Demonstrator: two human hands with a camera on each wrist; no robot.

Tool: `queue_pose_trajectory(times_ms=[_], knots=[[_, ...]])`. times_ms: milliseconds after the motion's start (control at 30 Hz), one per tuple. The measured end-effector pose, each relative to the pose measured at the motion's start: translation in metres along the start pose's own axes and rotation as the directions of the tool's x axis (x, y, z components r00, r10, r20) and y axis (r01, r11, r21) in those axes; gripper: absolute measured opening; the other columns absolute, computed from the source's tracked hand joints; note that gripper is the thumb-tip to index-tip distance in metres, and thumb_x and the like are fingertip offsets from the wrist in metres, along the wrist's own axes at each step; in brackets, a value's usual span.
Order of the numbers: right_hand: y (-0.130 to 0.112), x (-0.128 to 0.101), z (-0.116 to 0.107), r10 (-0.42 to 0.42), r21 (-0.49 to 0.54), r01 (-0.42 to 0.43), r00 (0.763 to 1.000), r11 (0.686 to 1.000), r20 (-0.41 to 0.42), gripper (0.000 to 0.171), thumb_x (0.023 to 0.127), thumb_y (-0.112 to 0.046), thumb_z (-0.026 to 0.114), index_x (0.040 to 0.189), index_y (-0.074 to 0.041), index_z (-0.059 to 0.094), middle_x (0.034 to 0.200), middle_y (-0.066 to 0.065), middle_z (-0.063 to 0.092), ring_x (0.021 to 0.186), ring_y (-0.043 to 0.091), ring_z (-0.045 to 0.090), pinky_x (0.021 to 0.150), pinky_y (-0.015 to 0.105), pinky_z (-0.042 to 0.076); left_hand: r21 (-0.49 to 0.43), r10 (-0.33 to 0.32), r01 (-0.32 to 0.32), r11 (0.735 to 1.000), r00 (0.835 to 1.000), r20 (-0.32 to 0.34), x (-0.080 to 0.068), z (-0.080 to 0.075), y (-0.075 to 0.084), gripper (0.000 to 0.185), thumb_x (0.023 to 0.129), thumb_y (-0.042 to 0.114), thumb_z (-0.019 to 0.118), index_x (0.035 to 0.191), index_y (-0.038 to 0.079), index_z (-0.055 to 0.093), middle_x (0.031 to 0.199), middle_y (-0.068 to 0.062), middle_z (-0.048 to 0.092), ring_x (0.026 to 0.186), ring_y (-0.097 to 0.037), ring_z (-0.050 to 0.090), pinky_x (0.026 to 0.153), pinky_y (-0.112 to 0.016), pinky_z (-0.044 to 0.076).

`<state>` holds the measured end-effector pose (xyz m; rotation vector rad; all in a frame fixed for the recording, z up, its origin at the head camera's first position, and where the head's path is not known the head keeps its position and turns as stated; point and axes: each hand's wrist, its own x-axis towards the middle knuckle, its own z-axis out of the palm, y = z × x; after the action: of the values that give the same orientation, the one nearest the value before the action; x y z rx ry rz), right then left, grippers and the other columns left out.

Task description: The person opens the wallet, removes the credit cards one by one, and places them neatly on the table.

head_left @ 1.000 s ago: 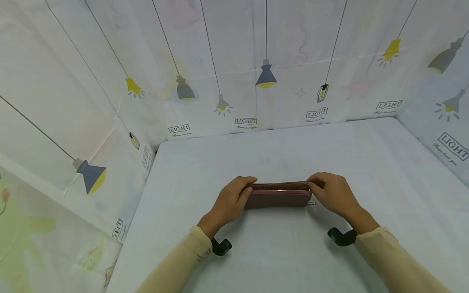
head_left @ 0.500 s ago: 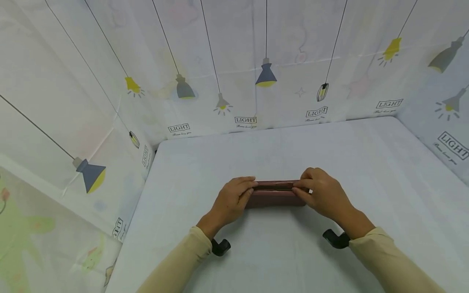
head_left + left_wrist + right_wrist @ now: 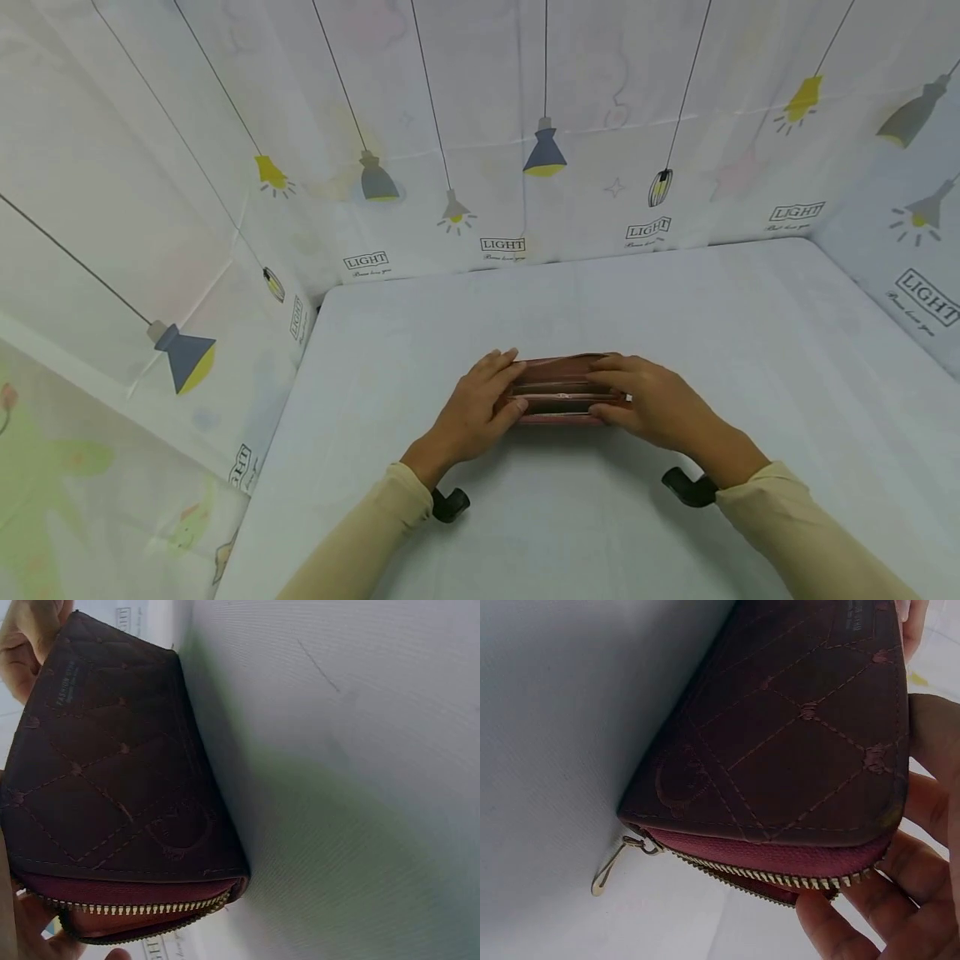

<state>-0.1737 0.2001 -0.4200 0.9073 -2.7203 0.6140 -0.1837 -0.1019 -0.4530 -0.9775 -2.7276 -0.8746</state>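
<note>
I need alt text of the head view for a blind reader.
A reddish-brown wallet stands open on a white table, its compartments showing, held between a person's left grip and right grip. Behind hangs a pale backdrop printed with lamps.

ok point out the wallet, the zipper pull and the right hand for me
wallet (image 3: 112,761): left wrist view, middle of its stitched side
zipper pull (image 3: 610,865): right wrist view, middle of its metal tab
right hand (image 3: 660,404): head view, back of the hand

The right hand (image 3: 922,922) holds a dark quilted wallet (image 3: 802,750) against the pale surface (image 3: 555,735) — zipper (image 3: 780,879) parted, metal pull (image 3: 609,868) hanging at one corner.
</note>
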Motion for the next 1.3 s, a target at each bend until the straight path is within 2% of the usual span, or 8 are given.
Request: queue_pose_trajectory(times_ms=[233,433,500,600,733,867,1100,1300], knots=[[0.000,0.000,0.001,0.027,0.016,-0.028,0.996,0.999,0.087,0.052,0.088,-0.027,0.086,0.133,-0.005,0.071,0.140,0.018,0.064,0.127,0.043,0.062,0.099,0.060,0.054,0.034,-0.044,0.042,0.999,0.998,0.042,-0.002,0.003,-0.003,0.068,0.107,0.049,0.051,0.162,0.012,0.039,0.172,-0.007,0.026,0.160,-0.034,0.018,0.123,-0.061,0.025],[0.001,0.000,0.003,0.039,0.040,-0.046,0.987,0.998,0.156,0.059,0.087,-0.029,0.087,0.140,-0.011,0.068,0.146,0.018,0.059,0.133,0.044,0.056,0.101,0.063,0.051,0.044,-0.038,0.035,0.998,0.997,0.071,-0.004,0.003,-0.006,0.076,0.102,0.056,0.057,0.162,0.014,0.038,0.174,-0.006,0.021,0.161,-0.032,0.012,0.124,-0.062,0.023],[0.002,0.000,0.005,0.005,0.053,-0.012,0.991,0.999,0.132,0.054,0.085,-0.028,0.088,0.134,-0.013,0.071,0.145,0.018,0.059,0.131,0.043,0.058,0.099,0.062,0.053,0.045,-0.043,0.039,0.998,0.996,0.081,-0.004,0.002,-0.006,0.077,0.101,0.056,0.059,0.162,0.016,0.038,0.174,-0.005,0.018,0.161,-0.031,0.010,0.124,-0.062,0.022],[0.003,0.001,0.009,-0.086,0.066,0.083,0.995,0.994,0.046,0.037,0.081,-0.020,0.092,0.115,-0.015,0.078,0.140,0.017,0.062,0.121,0.038,0.065,0.093,0.055,0.057,0.040,-0.046,0.042,0.998,0.995,0.086,-0.004,0.001,-0.006,0.075,0.101,0.055,0.059,0.162,0.016,0.040,0.174,-0.006,0.018,0.161,-0.031,0.009,0.124,-0.063,0.022],[0.004,0.005,0.013,-0.227,0.036,0.229,0.973,0.973,-0.050,0.026,0.074,-0.007,0.093,0.095,-0.015,0.080,0.129,0.017,0.066,0.108,0.033,0.069,0.085,0.050,0.060,0.038,-0.045,0.042,0.998,0.995,0.085,-0.005,0.002,-0.005,0.073,0.101,0.054,0.059,0.161,0.016,0.041,0.174,-0.006,0.018,0.161,-0.035,0.011,0.123,-0.064,0.022],[0.001,0.008,0.016,-0.288,-0.044,0.287,0.957,0.957,-0.027,0.020,0.075,-0.011,0.094,0.093,-0.013,0.084,0.123,0.018,0.068,0.110,0.035,0.067,0.088,0.053,0.058,0.047,-0.045,0.041,0.998,0.995,0.088,-0.005,0.003,-0.007,0.075,0.101,0.054,0.060,0.163,0.016,0.038,0.175,-0.006,0.017,0.160,-0.037,0.013,0.123,-0.063,0.023],[-0.008,0.011,0.022,-0.185,-0.220,0.201,0.978,0.955,0.092,0.004,0.089,-0.020,0.084,0.089,-0.016,0.082,0.130,0.016,0.066,0.120,0.035,0.062,0.091,0.057,0.055,0.069,-0.033,0.027,0.997,0.996,0.083,-0.004,0.005,-0.009,0.079,0.101,0.054,0.059,0.166,0.018,0.029,0.175,-0.006,0.017,0.161,-0.036,0.012,0.122,-0.064,0.025],[-0.013,0.013,0.025,-0.137,-0.305,0.161,0.986,0.939,0.099,0.007,0.095,-0.015,0.076,0.090,-0.014,0.081,0.128,0.013,0.065,0.118,0.034,0.062,0.089,0.057,0.055,0.054,-0.031,0.026,0.998,0.996,0.086,-0.003,0.005,-0.007,0.077,0.102,0.052,0.057,0.165,0.016,0.031,0.174,-0.010,0.019,0.161,-0.036,0.011,0.123,-0.064,0.024]])
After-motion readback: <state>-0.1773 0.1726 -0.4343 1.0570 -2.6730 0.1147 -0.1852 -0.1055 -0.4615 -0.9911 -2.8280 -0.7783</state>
